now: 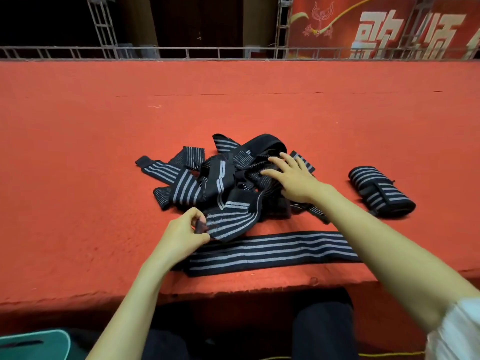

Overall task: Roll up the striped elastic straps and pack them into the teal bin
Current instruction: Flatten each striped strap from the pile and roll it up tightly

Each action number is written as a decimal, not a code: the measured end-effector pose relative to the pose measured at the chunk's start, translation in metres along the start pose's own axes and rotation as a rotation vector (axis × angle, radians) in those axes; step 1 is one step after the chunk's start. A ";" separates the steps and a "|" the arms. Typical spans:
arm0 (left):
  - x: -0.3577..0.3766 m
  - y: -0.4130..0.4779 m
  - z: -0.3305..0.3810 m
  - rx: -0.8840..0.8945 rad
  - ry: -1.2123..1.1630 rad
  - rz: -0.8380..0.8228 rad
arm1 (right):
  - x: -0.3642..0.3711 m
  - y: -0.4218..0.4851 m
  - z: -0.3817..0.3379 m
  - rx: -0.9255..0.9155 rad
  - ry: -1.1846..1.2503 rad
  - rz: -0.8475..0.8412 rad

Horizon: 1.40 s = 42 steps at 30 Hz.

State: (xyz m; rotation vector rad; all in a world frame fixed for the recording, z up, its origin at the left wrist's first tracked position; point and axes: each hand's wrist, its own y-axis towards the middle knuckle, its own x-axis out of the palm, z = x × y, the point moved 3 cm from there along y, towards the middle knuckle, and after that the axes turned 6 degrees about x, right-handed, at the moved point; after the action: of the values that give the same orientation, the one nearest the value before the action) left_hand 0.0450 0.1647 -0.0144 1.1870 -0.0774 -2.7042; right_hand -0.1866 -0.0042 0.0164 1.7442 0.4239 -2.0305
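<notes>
A tangled pile of black straps with grey stripes point(215, 178) lies in the middle of the red carpeted surface point(78, 152). My left hand point(181, 235) pinches the end of one strap at the pile's near edge. Fingers spread, my right hand point(291, 178) rests flat on the right side of the pile. One strap point(272, 252) lies stretched flat in front of the pile, near the carpet's front edge. A rolled strap point(380, 194) sits apart at the right. A corner of the teal bin point(33, 345) shows at the bottom left, below the surface's edge.
The red surface ends in a front edge point(233, 292) just above my dark-clothed knees point(322, 328). A metal truss rail point(181, 53) runs along the far side, with a red banner point(376, 27) behind it at the upper right.
</notes>
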 end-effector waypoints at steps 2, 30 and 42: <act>-0.001 -0.002 -0.003 -0.024 -0.023 0.039 | -0.006 0.002 0.001 0.038 -0.044 0.033; 0.029 -0.038 -0.029 -0.141 0.034 0.255 | 0.059 -0.123 0.049 0.704 0.372 0.468; 0.027 -0.032 -0.034 -0.140 -0.020 0.281 | 0.081 -0.178 0.090 1.077 0.749 0.502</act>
State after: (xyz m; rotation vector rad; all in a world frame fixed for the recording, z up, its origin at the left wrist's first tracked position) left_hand 0.0472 0.1924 -0.0607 1.0241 -0.0516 -2.4343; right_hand -0.3636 0.0949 -0.0573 2.8000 -1.0182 -1.1811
